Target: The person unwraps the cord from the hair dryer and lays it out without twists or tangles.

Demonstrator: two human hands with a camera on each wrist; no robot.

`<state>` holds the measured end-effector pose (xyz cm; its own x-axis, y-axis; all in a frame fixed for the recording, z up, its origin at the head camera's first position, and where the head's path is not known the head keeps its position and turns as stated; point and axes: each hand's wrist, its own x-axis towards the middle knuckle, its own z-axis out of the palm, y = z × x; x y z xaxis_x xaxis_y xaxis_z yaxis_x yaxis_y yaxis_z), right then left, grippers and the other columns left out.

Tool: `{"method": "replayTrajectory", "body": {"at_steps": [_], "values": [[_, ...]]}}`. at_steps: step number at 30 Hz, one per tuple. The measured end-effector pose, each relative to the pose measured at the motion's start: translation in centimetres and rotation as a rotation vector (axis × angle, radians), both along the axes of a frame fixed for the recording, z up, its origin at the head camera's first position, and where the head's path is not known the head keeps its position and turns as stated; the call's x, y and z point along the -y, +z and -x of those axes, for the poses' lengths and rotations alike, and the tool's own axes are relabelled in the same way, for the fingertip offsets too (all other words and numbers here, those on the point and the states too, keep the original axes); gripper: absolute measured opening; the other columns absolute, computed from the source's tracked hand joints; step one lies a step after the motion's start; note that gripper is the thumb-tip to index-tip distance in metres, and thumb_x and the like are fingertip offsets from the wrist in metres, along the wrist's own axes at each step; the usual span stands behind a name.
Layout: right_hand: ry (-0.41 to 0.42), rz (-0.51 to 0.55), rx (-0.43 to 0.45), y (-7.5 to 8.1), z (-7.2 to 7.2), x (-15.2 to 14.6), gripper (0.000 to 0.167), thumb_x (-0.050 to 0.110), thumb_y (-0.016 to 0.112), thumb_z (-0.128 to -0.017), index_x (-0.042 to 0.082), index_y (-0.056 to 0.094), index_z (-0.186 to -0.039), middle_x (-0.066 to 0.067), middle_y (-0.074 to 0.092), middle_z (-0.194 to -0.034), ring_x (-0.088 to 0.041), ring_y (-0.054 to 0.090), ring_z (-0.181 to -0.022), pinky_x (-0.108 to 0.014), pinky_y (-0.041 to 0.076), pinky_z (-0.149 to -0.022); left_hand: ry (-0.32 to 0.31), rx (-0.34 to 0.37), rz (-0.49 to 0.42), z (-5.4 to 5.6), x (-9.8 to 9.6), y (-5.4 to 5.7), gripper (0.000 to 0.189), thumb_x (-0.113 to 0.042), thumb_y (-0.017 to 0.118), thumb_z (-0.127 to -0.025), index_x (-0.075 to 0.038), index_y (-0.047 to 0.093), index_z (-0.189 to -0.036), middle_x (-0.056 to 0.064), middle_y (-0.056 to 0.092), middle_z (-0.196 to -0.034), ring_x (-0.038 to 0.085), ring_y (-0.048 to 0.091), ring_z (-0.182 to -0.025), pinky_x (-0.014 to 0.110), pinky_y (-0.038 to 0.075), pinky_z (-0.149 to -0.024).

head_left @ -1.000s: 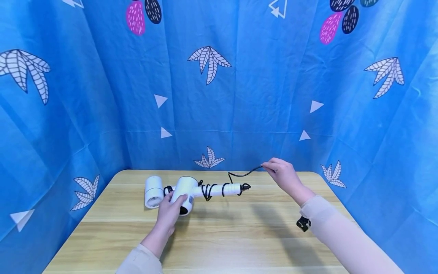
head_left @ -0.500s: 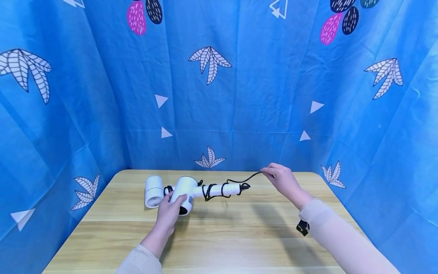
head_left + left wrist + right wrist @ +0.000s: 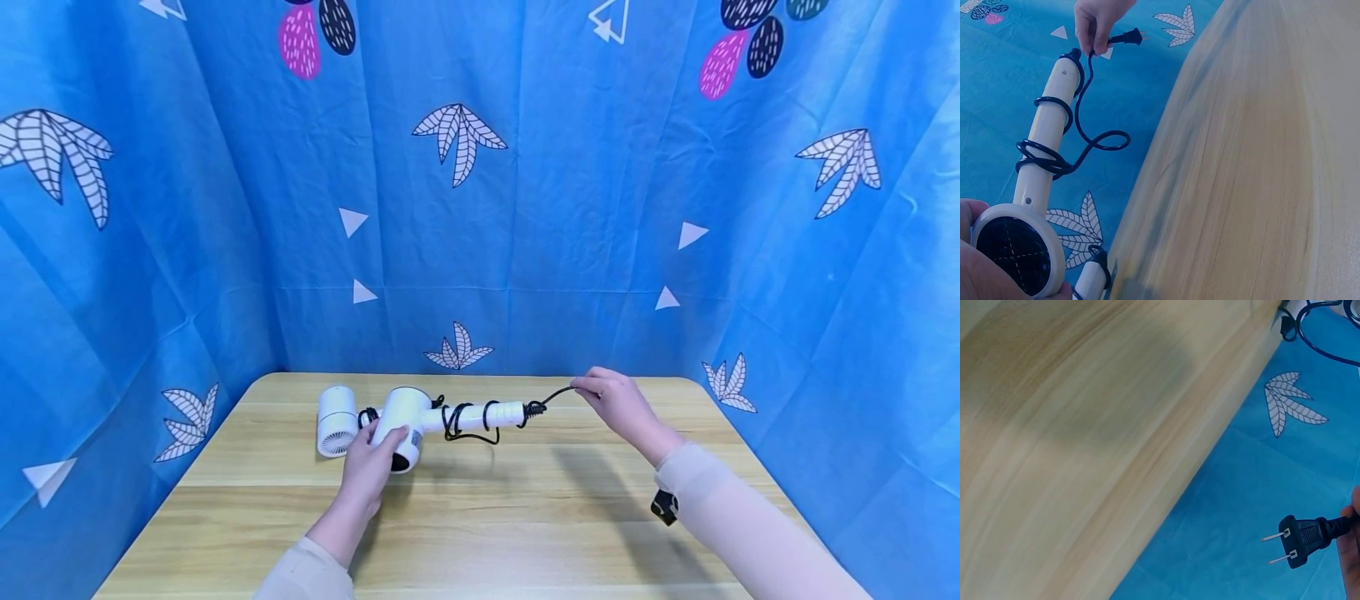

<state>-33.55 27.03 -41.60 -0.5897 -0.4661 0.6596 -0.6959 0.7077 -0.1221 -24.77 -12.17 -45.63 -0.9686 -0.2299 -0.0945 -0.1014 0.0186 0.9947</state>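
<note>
A left hand (image 3: 367, 465) is gripping a white hair dryer (image 3: 406, 410) over the far-left half of the desk (image 3: 480, 517), a right hand (image 3: 613, 403) pinching its power cord (image 3: 1078, 119) near the plug (image 3: 1307, 540); keeping slack should be preventing snags.

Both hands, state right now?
Left hand: closed, holding the white hair dryer.
Right hand: closed, pinching its black power cord near the two-pin plug.

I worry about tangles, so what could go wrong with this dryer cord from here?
The cord crosses itself on the handle, so pulling with the right hand might tighten a tangle. The plug sticks out past that hand and could catch during unwinding. The left hand grips the dryer's head, so a tug might twist it.
</note>
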Motion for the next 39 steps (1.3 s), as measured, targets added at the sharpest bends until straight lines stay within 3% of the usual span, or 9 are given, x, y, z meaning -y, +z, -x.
{"method": "replayTrajectory", "body": {"at_steps": [18,29,39], "values": [[0.051,-0.008,-0.039,-1.3,-0.3,0.1,0.017,-0.004,0.080,-0.080,0.006,0.079,-0.093,0.001,0.067,-0.080,-0.011,0.061,-0.069,-0.027,0.055,-0.061,0.012,-0.012,0.010,0.4,-0.1,0.0,0.085,-0.036,0.067,-0.094,0.007,0.024,-0.153,0.031,0.034,-0.150,0.045,0.039,-0.135,0.055,0.030,-0.115],[0.091,-0.035,-0.039,-1.6,-1.1,0.7,0.016,-0.002,0.080,-0.081,0.008,0.079,-0.094,0.003,0.066,-0.081,-0.009,0.060,-0.071,-0.024,0.055,-0.062,0.008,-0.008,0.002,0.4,0.0,-0.2,0.084,-0.032,0.067,-0.094,0.007,0.023,-0.153,0.031,0.033,-0.150,0.045,0.038,-0.136,0.055,0.030,-0.115],[0.155,-0.045,-0.095,-1.7,-1.9,1.5,0.020,-0.007,0.081,-0.077,0.006,0.078,-0.093,0.004,0.065,-0.079,-0.009,0.058,-0.071,-0.024,0.053,-0.062,0.006,-0.007,0.006,0.3,0.1,0.0,0.086,-0.034,0.066,-0.095,0.008,0.020,-0.154,0.032,0.030,-0.152,0.046,0.035,-0.138,0.055,0.028,-0.116]]}}
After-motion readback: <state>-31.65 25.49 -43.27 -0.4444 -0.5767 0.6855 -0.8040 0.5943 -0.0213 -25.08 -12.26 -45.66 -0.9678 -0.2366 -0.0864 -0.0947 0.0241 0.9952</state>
